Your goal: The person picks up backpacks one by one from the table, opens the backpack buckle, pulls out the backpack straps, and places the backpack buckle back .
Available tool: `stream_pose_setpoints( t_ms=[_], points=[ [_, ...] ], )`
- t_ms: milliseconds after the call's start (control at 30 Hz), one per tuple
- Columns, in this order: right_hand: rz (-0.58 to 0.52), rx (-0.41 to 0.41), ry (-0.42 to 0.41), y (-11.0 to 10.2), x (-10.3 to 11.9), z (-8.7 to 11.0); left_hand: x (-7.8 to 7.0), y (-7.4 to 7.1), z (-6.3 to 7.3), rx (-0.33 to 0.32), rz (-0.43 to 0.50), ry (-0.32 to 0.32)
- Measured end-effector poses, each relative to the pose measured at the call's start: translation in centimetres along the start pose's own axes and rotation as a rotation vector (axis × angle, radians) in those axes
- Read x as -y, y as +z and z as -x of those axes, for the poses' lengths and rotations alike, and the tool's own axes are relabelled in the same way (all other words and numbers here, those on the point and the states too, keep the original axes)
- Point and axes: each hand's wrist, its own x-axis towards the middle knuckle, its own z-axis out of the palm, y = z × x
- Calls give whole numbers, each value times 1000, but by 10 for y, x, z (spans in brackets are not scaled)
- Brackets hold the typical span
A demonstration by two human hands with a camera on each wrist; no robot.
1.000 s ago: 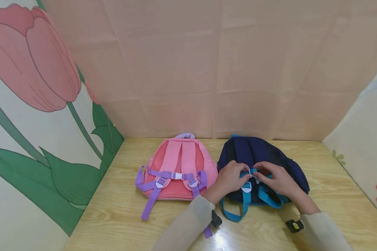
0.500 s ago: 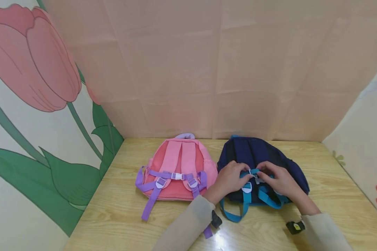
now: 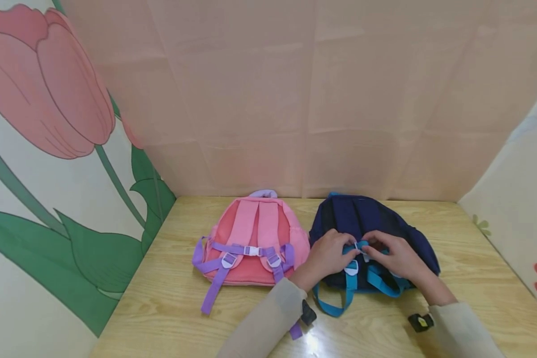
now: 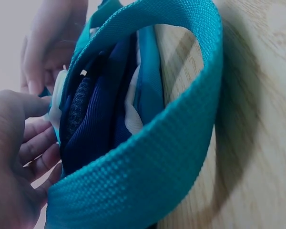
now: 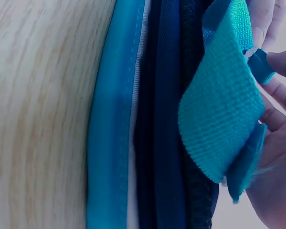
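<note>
A navy backpack [image 3: 362,211] lies on the table with its shoulder straps facing up and blue webbing across its lower part. My left hand [image 3: 328,252] pinches the webbing beside a small white buckle piece [image 3: 357,246]. Just right of it, my right hand [image 3: 396,254] pinches a blue strap [image 5: 261,67] between thumb and fingers. Much of the buckle is hidden by fingertips. A white strap adjuster [image 3: 351,268] sits below the left fingers, and a loop of blue webbing [image 4: 181,133] hangs toward the table's front.
Left of the navy bag lies a pink backpack [image 3: 270,214] with purple straps, its white buckle [image 3: 252,251] fastened across the front. Both bags rest on a wood-grain table [image 3: 161,298]. Behind it stands a plain pinkish backdrop [image 3: 295,99], with printed flower panels at the sides.
My right hand shifted slightly right half a second ago and is now back a little closer to my left hand. Both backpacks stay where they were.
</note>
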Motion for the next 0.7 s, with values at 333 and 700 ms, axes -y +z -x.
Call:
stream_pose_setpoints(
  t_ms=[333,700],
  points=[
    [11,-16,58,2,-7,6,0,-1,1,-4,4,-14],
    [32,1,-3,-1,3,1,0,-1,0,-6,-15,3]
  ],
)
